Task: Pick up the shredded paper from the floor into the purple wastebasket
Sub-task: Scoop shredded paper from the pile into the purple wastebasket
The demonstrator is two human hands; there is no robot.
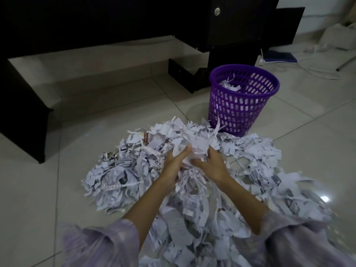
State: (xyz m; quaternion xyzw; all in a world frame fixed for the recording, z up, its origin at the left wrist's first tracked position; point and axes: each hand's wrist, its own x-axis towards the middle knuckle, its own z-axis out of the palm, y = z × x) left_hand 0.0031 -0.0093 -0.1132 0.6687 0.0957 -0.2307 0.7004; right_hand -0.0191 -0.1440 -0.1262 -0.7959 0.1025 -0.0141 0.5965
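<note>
shredded paper [192, 199] cut off below, fingertips buried

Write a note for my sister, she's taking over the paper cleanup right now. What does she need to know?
Left hand and right hand: both grip one bunch of shredded paper between them, just above the pile.
Purple wastebasket: upright on the tiled floor, just beyond the pile, near the dark desk.
Done: some shreds already lie inside the wastebasket.
Left: nearly everything. The big pile spreads across the floor from the wastebasket's foot back to the sleeves. Drop this bunch in, then keep scooping.
</note>
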